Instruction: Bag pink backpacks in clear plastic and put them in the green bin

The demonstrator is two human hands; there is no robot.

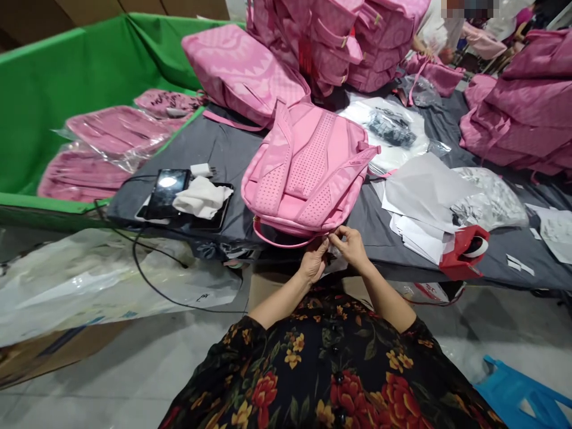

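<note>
Pinching at the near edge of a pink backpack [308, 170], the left hand [314, 260] and the right hand [351, 245] meet with fingertips together just below the bag's lower rim. Both hands are nearly closed, thumbs against forefingers, around something small; what it is cannot be made out, since the fingers cover it. The backpack lies strap side up on the grey bench [223, 149], directly beyond the hands and touching them at its rim. A pink loop [279, 240] curves out under the bag, left of the left hand. Farther left of the hands, a white cloth [202, 198] lies on a dark tablet [166, 189], whose lower part is covered by it. Right of the right hand sit loose white papers [422, 199] and a red tape dispenser [465, 250]. Well beyond the hands rise stacked pink bags [339, 42], cut off by the top edge. The person's forearms emerge from a floral garment [330, 369]
</note>
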